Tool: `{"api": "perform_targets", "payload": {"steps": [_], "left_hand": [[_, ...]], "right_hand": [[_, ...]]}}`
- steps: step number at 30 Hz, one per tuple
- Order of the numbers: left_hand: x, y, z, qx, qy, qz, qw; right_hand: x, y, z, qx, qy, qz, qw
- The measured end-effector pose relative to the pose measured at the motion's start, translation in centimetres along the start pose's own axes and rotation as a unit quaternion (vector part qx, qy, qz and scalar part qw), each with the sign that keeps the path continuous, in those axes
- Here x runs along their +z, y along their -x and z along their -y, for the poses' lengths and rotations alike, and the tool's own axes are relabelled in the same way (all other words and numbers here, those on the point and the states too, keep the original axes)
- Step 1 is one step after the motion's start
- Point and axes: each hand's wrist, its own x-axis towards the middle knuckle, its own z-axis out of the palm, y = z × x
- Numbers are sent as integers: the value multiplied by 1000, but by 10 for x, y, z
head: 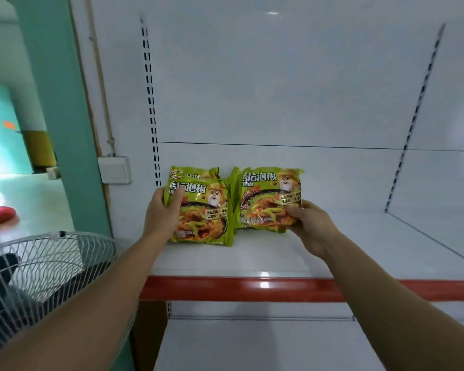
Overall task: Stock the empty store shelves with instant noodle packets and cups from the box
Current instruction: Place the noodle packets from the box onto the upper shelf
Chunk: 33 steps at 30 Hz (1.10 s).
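Green instant noodle packets stand at the left end of a white shelf (252,261) with a red front edge. My left hand (162,210) grips the front left packet (206,210) by its left side, thumb across its face. Another packet (196,173) peeks out behind it. My right hand (312,223) pinches the lower right corner of the right packet (268,194), which leans back slightly. The two front packets sit side by side, nearly touching. The box is not in view.
A white wire fan guard (46,271) stands close at the lower left beside my left forearm. A wall switch box (115,170) sits left of the shelf. The shelf stretches bare to the right; a lower white shelf (252,344) lies below.
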Motion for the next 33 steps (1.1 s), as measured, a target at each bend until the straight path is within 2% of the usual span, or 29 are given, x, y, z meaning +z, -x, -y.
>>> {"api": "perform_targets", "payload": {"steps": [5,9,11,13,22,30,33], "left_hand": [[2,-5,13,79,-181,-11,980],[-9,6,10,114,-267,96,952],[-14,9,13,133,-353,161,912],[-17,10,18,139,-412,192,880],[-1,-12,24,182,-454,157,858],[0,-7,19,167,-463,156,856],[-1,-2,19,190,-460,141,856]], "right_hand": [[10,0,-10,29,80,-33,996],[11,2,-12,-9,196,-22,980],[12,-1,-17,-41,286,-34,957],[14,-4,-19,-70,364,-47,928],[23,-27,-26,-66,502,-103,857],[23,-31,-23,-43,493,-86,865],[22,-27,-21,-36,486,-81,869]]}}
